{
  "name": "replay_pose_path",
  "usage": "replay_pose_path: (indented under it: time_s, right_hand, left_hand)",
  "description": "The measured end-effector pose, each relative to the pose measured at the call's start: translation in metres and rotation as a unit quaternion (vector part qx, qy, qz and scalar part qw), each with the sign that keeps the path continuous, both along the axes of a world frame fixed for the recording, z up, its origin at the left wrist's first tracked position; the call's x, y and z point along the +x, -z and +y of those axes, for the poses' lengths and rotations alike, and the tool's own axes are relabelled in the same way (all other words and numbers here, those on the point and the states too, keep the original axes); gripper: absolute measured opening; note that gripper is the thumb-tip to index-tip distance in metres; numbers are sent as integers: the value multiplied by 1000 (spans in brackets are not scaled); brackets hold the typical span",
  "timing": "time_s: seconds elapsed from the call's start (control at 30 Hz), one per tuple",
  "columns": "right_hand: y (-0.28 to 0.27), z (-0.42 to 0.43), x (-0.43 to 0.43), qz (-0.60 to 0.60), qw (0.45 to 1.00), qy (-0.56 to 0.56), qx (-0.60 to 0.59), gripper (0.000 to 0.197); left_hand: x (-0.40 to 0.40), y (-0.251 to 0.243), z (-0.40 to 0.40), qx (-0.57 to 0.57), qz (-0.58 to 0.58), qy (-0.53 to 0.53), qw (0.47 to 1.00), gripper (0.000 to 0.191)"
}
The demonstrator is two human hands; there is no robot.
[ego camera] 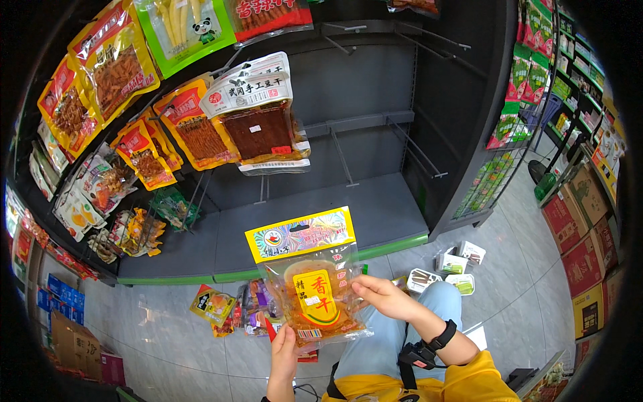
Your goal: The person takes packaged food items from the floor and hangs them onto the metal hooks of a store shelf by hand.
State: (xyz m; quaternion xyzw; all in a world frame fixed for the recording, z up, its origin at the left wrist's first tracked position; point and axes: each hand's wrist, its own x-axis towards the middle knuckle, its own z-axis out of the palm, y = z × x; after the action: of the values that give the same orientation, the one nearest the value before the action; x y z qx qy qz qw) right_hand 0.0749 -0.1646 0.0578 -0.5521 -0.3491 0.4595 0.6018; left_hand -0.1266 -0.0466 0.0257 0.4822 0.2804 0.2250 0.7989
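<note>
A clear snack packet (314,296) with a yellow-edged, shiny header and orange-brown contents is held upright in front of me, its printed face towards me. My right hand (383,296) pinches its right edge. At its lower left corner, my left hand (284,349) grips the packet, thumb in front. Beyond it stands a dark metal shelf rack (321,201) with a green front edge. On the rack's hooks hang a white-topped packet of dark dried tofu (258,128), yellow and red snack packets (198,130) and a green packet with a panda (188,30).
Snack packets (215,306) lie on the tiled floor below the rack. White boxes and tubs (452,265) sit by my knee. Bare metal hooks (417,151) jut from the rack's right half. Cardboard cartons (572,216) are stacked at the right, and an opened carton (75,346) stands at the lower left.
</note>
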Motion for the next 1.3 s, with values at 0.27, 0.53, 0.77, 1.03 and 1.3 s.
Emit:
replay_pose_path:
  time_s: [0.27,0.53,0.77,1.03,1.3]
  right_hand:
    - [-3,-1,-1,-1,1000,6,-13,26]
    - [4,-1,-2,28,999,15,1,26]
    - [12,-3,0,15,999,34,-7,25]
    - [11,-5,1,5,999,33,-9,25]
    - [-5,-1,9,34,994,87,60,27]
  left_hand:
    - [0,-4,0,-12,6,-3,1000,37]
    - [-2,3,-3,-1,1,0,1000,36]
    - [-1,1,-6,9,-3,1,1000,34]
    - [0,3,-7,23,5,-8,1000,36]
    - [-4,5,-6,26,26,15,999,36]
